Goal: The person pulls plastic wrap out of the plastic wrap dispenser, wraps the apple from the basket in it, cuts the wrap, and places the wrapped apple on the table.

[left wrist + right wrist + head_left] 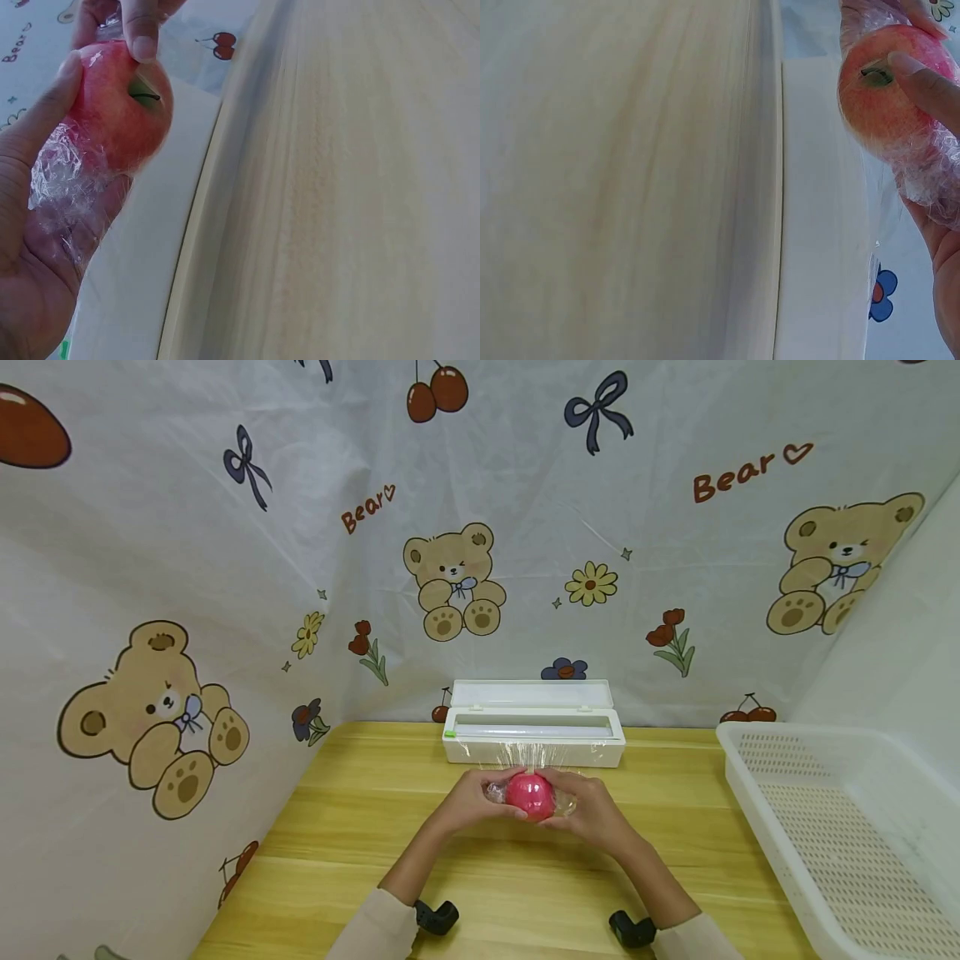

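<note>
Between my two hands is a red apple [530, 797], partly covered in clear plastic wrap [66, 176] that bunches at both its sides. My left hand [480, 799] grips it from the left, thumb on the near side. From the right, my right hand [592, 810] holds it too, its thumb near the stem in the right wrist view. Stretched film runs from the apple up to a white cling-film box [534, 752], whose lid stands raised at the back. A film roll [534, 731] shows inside the box.
A white perforated basket [757, 814] stands at the right of the wooden table [360, 860]. Behind the table hangs a bear-print cloth [525, 485], which also covers the left side.
</note>
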Demonstrator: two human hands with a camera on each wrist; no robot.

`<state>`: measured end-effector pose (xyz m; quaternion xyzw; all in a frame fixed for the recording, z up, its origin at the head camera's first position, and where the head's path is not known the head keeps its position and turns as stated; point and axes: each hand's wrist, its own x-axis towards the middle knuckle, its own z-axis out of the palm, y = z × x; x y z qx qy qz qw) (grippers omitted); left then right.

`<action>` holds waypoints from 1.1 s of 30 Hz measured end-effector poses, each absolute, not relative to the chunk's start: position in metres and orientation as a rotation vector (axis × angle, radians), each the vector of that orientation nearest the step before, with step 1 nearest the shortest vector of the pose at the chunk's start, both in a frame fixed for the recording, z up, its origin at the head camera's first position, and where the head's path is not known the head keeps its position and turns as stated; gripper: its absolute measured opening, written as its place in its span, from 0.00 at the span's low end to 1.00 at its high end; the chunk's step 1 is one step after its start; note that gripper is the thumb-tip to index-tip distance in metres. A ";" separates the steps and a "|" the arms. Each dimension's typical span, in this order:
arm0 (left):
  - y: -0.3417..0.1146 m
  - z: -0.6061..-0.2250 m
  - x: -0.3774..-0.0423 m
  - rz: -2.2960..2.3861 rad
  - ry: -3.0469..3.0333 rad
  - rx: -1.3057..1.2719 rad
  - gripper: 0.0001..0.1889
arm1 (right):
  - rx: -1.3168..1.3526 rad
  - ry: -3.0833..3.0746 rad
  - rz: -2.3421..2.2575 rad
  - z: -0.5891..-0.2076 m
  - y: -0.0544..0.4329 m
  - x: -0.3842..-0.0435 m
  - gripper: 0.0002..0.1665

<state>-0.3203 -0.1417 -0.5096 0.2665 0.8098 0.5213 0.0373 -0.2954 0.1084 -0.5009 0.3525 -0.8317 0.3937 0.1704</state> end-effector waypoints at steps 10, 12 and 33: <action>-0.143 -0.512 -0.322 1.578 2.598 1.067 0.35 | 0.968 -2.411 1.116 -0.499 0.109 -0.294 0.44; -0.144 -0.513 -0.322 1.574 2.633 1.159 0.34 | 0.964 -2.416 1.129 -0.498 0.109 -0.293 0.44; -0.143 -0.517 -0.321 1.433 2.727 1.492 0.37 | 0.946 -2.493 1.074 -0.498 0.112 -0.293 0.45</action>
